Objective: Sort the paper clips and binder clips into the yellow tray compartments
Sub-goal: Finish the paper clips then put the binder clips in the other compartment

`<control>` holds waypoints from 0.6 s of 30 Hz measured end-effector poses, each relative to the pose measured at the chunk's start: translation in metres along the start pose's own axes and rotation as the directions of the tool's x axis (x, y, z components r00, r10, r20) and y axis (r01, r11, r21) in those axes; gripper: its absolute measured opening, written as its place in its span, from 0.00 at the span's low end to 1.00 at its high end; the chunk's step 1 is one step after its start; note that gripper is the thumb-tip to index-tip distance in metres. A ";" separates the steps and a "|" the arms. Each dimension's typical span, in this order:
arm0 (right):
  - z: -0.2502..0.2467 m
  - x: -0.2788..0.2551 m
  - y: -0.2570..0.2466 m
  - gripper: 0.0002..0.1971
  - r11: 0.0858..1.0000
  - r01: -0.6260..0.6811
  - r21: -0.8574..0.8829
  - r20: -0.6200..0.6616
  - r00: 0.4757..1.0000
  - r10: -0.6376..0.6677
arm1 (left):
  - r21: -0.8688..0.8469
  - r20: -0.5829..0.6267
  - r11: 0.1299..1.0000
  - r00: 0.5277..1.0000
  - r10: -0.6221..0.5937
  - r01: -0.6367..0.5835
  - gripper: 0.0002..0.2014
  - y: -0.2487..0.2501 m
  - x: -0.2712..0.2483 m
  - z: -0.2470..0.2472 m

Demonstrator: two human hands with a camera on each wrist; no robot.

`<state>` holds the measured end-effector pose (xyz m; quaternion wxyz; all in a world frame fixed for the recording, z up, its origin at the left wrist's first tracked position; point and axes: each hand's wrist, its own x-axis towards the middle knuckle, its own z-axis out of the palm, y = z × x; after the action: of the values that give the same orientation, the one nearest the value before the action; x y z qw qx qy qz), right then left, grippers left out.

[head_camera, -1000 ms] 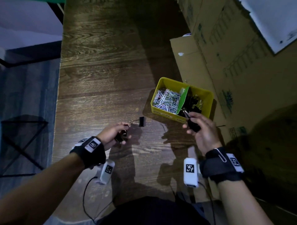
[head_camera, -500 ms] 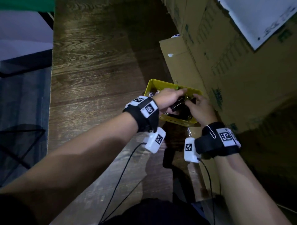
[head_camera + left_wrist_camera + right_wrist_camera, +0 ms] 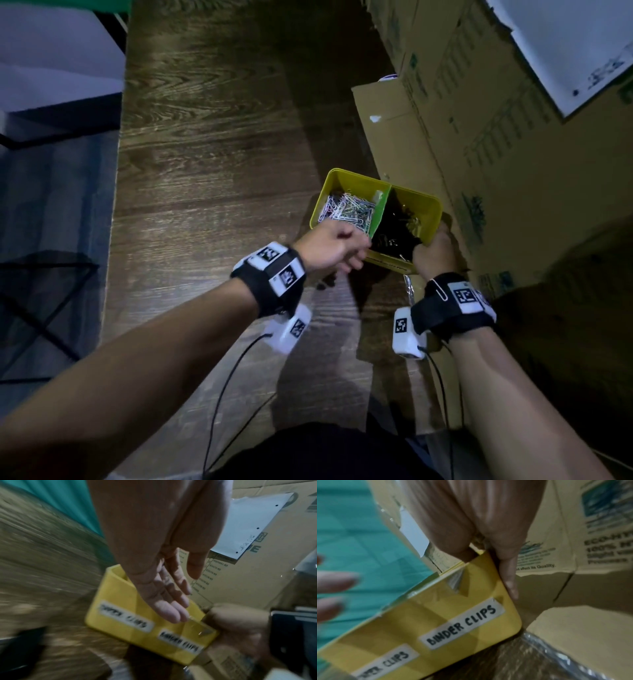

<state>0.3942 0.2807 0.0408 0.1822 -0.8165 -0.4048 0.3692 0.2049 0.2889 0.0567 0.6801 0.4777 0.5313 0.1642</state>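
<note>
Fingers of the right hand (image 3: pixel 433 251) are curled over the yellow tray (image 3: pixel 430 209) at its 5 o'clock corner, gripping the binder clips (image 3: pixel 394 228) compartment wall. Held relaxed and empty, the left hand (image 3: pixel 164 596) hovers beside the paper clips (image 3: pixel 347 210) compartment.

Printed cardboard boxes (image 3: pixel 486 144) stand along the right of a dark wooden table (image 3: pixel 212 164), one bearing a white sheet (image 3: pixel 565 44).

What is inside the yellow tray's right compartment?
The yellow tray holds a pile of black binder clips there. The right hand grips that corner and covers the pile's near edge.
</note>
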 end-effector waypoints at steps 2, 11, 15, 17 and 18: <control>0.005 0.003 -0.005 0.26 1.000 -0.015 -0.025 -0.007 1.000 0.015 | 0.160 -0.026 0.987 1.000 0.012 -0.008 0.10 -0.033 -0.014 -0.023; 0.059 0.021 -0.061 0.25 0.968 0.116 -0.225 0.089 0.991 -0.098 | 0.825 -0.223 0.550 0.968 0.115 0.125 0.35 -0.117 -0.038 -0.058; 0.078 0.021 -0.078 0.30 0.948 0.208 -0.240 0.214 0.964 -0.157 | 0.887 -0.232 0.441 0.959 0.165 0.138 0.36 -0.121 -0.022 -0.039; 0.083 0.017 -0.082 0.31 0.948 0.233 -0.215 0.271 0.947 -0.172 | 0.899 -0.237 0.403 0.964 0.122 0.170 0.28 -0.121 -0.019 -0.038; 0.085 0.013 -0.084 0.31 0.945 0.249 -0.213 0.292 0.939 -0.181 | 0.906 -0.228 0.386 0.969 0.100 0.173 0.25 -0.125 -0.019 -0.039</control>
<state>0.2917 0.3418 0.0291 0.0624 -0.7257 -0.5558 0.4007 0.1274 0.2320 -0.0346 0.2333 0.7378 0.6229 -0.1151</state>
